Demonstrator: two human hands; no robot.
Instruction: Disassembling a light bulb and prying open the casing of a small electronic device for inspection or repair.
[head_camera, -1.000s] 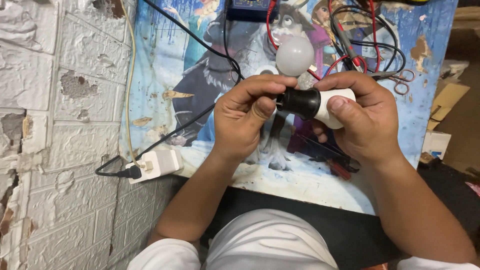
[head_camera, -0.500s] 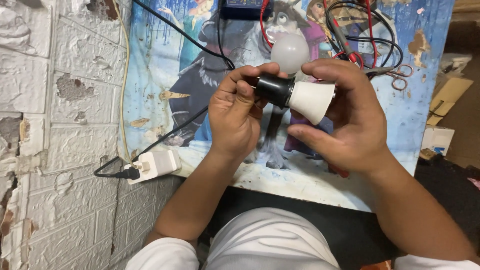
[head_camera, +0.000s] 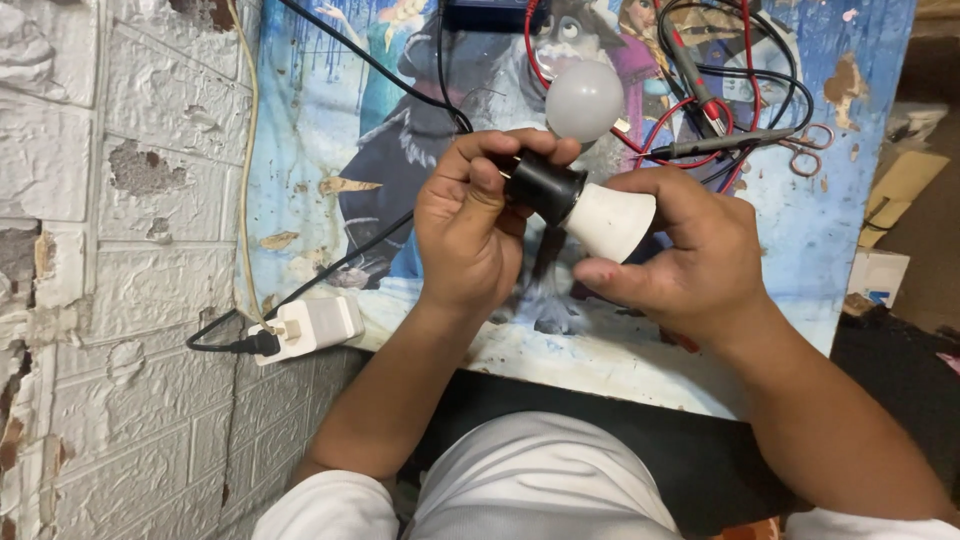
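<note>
My left hand (head_camera: 470, 225) grips a black lamp socket (head_camera: 545, 185) between thumb and fingers. My right hand (head_camera: 690, 255) wraps the white base of a light bulb (head_camera: 610, 220) that is seated in that socket. Both are held above a table top covered with a blue cartoon-print sheet (head_camera: 330, 130). A second bulb with a round white globe (head_camera: 585, 98) lies on the table just beyond my hands.
Red and black test leads (head_camera: 715, 110) with probes tangle at the table's far right, scissors (head_camera: 810, 150) beside them. A white plug adapter (head_camera: 310, 328) with a black cable hangs at the table's left edge against a white brick wall (head_camera: 110, 250). Cardboard boxes (head_camera: 895, 190) stand at the right.
The socket and bulb have turned in my hands: my right hand has shifted from covering the bulb's end to cupping it from below, and the white base now shows more.
</note>
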